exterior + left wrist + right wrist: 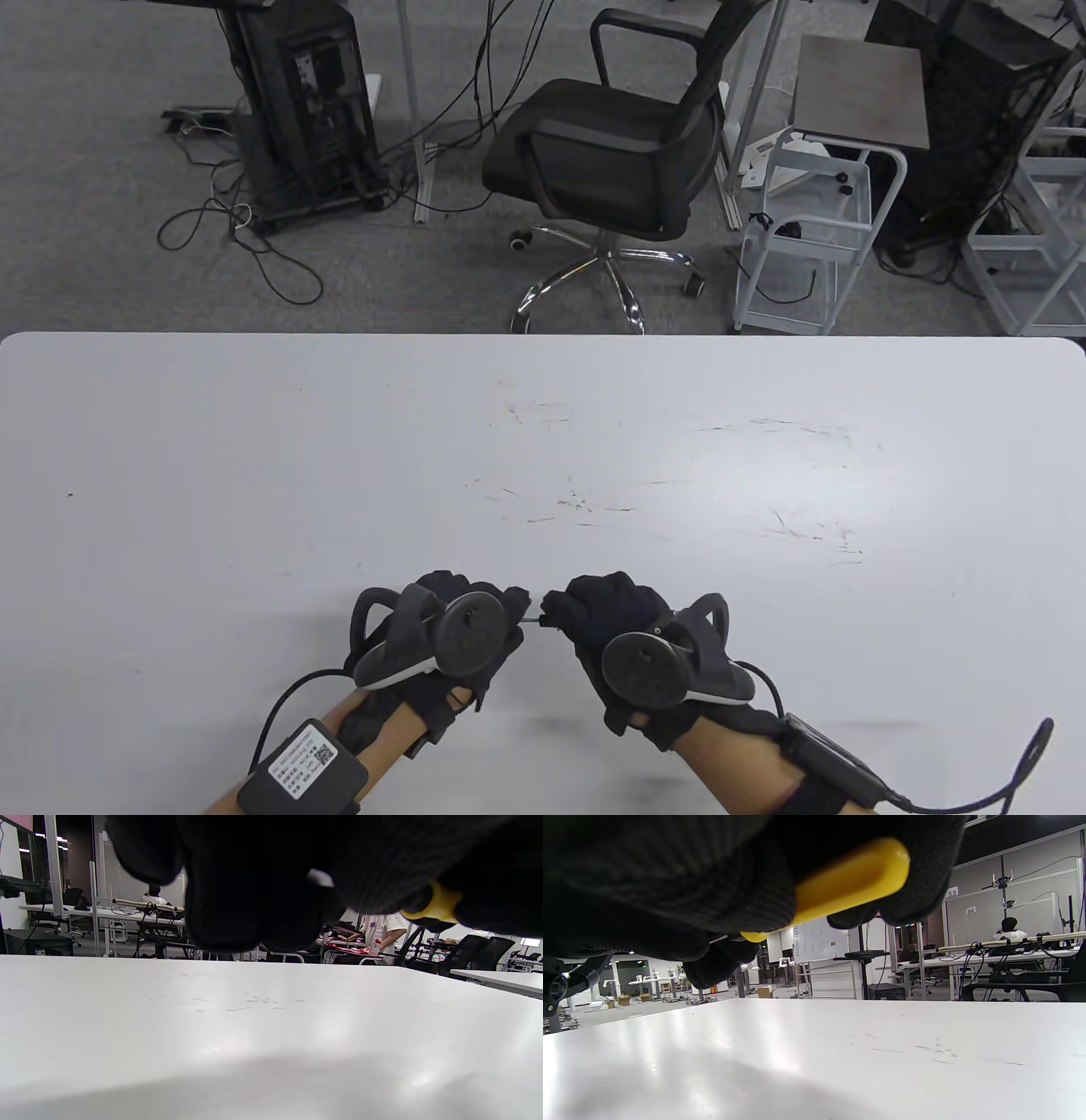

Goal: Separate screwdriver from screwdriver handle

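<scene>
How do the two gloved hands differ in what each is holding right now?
The right hand grips the yellow handle, which fills its palm; the left hand pinches the thin metal shaft, of which only a short length shows between the fists. The right hand sits nearer the table's front edge than the left. Both wear black gloves with a tracker on the back, and both are held above the table.

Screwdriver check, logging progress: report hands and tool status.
Left hand grips the metal shaft. Right hand grips the yellow handle. Still joined, held above the table. Nothing in the way.
</scene>
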`<state>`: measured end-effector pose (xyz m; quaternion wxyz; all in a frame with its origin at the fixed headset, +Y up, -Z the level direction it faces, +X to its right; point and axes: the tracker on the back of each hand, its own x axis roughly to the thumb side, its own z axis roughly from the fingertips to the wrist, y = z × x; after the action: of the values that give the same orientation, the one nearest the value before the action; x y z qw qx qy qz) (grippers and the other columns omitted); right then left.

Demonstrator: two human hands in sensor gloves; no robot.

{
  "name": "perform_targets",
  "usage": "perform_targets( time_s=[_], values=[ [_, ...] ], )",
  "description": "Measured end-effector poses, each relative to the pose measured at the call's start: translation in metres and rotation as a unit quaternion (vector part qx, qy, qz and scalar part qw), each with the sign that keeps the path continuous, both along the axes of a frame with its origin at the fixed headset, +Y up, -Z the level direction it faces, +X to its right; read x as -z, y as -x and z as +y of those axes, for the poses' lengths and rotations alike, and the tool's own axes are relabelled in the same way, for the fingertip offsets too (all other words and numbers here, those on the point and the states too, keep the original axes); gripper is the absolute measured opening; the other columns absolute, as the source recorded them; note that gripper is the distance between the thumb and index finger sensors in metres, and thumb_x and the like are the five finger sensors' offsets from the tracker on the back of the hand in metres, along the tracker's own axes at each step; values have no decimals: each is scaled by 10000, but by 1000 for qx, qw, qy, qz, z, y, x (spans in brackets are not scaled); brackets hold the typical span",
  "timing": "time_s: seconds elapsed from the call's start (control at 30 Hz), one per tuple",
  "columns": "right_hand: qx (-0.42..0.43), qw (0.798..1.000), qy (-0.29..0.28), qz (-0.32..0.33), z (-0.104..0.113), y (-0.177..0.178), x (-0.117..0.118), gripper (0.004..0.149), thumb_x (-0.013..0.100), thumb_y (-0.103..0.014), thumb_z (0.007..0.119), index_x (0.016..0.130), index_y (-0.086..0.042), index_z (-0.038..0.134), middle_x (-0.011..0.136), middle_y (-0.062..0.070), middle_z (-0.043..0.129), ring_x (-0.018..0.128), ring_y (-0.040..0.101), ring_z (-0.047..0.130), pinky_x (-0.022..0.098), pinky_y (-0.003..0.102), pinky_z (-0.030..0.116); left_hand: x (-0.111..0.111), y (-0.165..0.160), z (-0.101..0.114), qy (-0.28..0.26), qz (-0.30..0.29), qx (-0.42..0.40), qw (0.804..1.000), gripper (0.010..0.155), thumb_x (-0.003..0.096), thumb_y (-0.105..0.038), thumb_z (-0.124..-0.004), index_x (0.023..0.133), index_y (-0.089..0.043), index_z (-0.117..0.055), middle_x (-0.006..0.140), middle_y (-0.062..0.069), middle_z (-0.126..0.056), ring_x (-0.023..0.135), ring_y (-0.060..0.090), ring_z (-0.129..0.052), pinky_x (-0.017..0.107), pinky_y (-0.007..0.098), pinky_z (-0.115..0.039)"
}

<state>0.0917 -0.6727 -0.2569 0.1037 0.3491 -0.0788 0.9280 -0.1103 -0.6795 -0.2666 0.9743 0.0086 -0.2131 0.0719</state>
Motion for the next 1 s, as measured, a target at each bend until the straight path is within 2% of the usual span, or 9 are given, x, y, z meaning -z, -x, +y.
perform_targets(
  time_s=[0.1, 0.27, 0.4, 0.7, 1.0],
  values=[
    [-10, 1000, -12, 1, -1, 4, -2, 534, 531, -236, 877, 1017, -171, 668, 990, 55, 679, 815, 394, 798, 626, 515, 776, 1, -2, -3, 18, -3, 14, 1000, 533, 442, -444, -863, 949, -293, -803, 813, -41, -942, 667, 285, -1011, 702, 554, -694],
    [-23, 1000, -18, -1, -4, 9, -4, 528, 529, -240, 886, 1012, -164, 685, 985, 61, 689, 810, 397, 808, 623, 519, 782, 1, -6, -9, 12, -9, 21, 1000, 521, 440, -437, -867, 938, -293, -814, 805, -53, -945, 684, 290, -1005, 707, 557, -687],
    [-20, 999, -31, 13, -3, 11, -7, 522, 530, -252, 892, 1005, -162, 697, 978, 60, 699, 799, 394, 818, 613, 515, 791, 1, -7, -10, 11, -14, 18, 1000, 447, 439, -416, -873, 873, -308, -866, 739, -69, -961, 634, 277, -1007, 704, 552, -692],
    [-41, 999, -17, -23, -4, 9, -5, 529, 529, -267, 901, 1007, -152, 703, 977, 68, 700, 813, 407, 808, 632, 537, 769, -3, -9, -8, -19, -31, -5, 999, 450, 431, -432, -866, 870, -332, -887, 697, -92, -1011, 598, 256, -1063, 693, 536, -726],
    [-26, 999, -9, -18, -1, 8, -3, 524, 531, -271, 895, 1002, -143, 707, 975, 72, 699, 808, 409, 806, 628, 541, 764, -3, -5, -1, -15, -24, -20, 999, 424, 426, -429, -877, 834, -319, -914, 685, -100, -1015, 604, 257, -1061, 693, 535, -724]
  ],
)
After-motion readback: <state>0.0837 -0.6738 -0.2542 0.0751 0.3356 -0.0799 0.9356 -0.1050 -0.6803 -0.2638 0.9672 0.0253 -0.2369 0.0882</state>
